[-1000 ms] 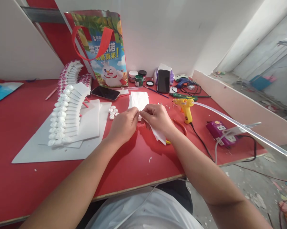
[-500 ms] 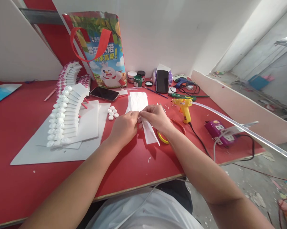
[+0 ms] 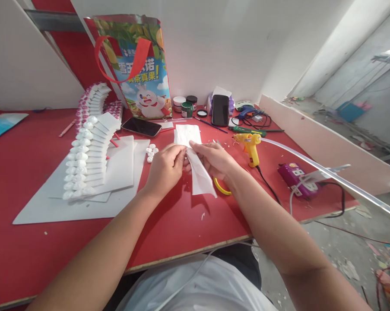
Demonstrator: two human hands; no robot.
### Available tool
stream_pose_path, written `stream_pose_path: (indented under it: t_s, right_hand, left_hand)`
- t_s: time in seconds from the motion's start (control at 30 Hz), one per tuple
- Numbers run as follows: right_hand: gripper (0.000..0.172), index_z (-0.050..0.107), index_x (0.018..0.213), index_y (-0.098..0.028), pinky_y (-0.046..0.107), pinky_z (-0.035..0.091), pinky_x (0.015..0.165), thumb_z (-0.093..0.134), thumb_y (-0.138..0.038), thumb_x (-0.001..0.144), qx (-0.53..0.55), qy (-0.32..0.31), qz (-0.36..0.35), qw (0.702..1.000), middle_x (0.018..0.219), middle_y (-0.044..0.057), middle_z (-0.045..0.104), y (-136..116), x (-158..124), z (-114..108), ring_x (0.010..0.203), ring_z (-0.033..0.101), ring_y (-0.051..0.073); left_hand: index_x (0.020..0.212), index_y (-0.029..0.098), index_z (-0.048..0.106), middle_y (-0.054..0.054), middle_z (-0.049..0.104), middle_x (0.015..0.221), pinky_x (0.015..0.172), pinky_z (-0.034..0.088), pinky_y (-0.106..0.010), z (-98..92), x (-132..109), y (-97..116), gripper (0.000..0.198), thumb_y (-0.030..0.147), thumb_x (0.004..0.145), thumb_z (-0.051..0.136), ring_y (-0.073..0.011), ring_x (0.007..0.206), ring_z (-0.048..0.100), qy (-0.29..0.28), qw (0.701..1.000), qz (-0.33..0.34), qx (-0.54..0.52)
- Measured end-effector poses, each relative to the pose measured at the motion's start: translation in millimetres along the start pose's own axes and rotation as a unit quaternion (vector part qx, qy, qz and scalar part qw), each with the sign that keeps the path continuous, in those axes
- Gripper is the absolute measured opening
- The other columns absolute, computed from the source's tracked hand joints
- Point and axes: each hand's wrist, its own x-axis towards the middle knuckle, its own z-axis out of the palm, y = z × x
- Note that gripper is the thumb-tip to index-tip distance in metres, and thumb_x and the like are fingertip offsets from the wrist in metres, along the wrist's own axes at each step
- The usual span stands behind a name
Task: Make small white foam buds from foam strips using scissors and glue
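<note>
My left hand and my right hand meet over the middle of the red table. Both pinch the top of a white paper piece that hangs down between them toward me. Just beyond the hands lies a flat white sheet. A small heap of white beads sits left of my left hand. Under my right wrist lies a pair of scissors with a yellow handle.
A yellow glue gun stands right of my hands, its cord running to a purple power strip. A curved white paper model rests on white foam sheets at left. Two phones, paint jars and a printed bag line the back.
The paper piece has swung from under my right hand to hang between both hands, more of it showing. Both hands have shifted slightly away from me.
</note>
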Motion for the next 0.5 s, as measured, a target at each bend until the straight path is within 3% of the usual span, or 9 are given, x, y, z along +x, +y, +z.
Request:
stream_pose_path:
  t_s: [0.1,0.2,0.33,0.5]
  right_hand:
    - [0.043,0.067,0.086,-0.012,0.03,0.062,0.067,0.04,-0.035,0.109,0.073,-0.039,0.066,0.994,0.069,0.009,0.073,0.0,4.6,-1.6,0.058,0.069,0.016]
    - [0.036,0.066,0.096,-0.01,0.031,0.064,0.07,0.036,-0.023,0.11,0.103,-0.049,0.095,0.989,0.069,0.008,0.072,-1.8,3.8,0.6,0.059,0.068,0.015]
    - [0.03,0.065,0.096,-0.01,0.029,0.063,0.063,0.042,-0.023,0.109,0.115,-0.05,0.076,0.989,0.064,0.004,0.068,-1.3,1.1,3.7,0.057,0.065,0.014]
    - [0.025,0.067,0.091,-0.008,0.024,0.059,0.055,0.05,-0.019,0.106,0.09,-0.033,0.026,0.995,0.062,0.003,0.066,0.1,-0.5,3.8,0.054,0.06,0.011]
  left_hand:
    - [0.092,0.016,0.069,-0.007,0.072,0.086,0.074,0.047,-0.029,2.3,0.1,-3.7,0.022,0.022,0.101,0.051,-0.018,0.077,0.064,0.029,0.999,-0.001,-0.016]
    - [0.09,0.017,0.07,-0.005,0.072,0.081,0.07,0.047,-0.028,4.3,0.0,-6.5,0.02,0.022,0.1,0.053,-0.0169,0.072,0.063,0.045,0.999,0.008,-0.025]
    - [0.09,0.016,0.071,-0.005,0.072,0.079,0.067,0.048,-0.028,4.8,-0.2,-6.2,0.021,0.021,0.1,0.053,-0.0161,0.069,0.064,0.051,0.998,0.007,-0.045]
    - [0.092,0.014,0.074,-0.008,0.075,0.083,0.071,0.05,-0.029,4.8,-0.4,-6.1,0.022,0.026,0.098,0.056,-0.0186,0.074,0.067,0.048,0.995,-0.041,-0.081]
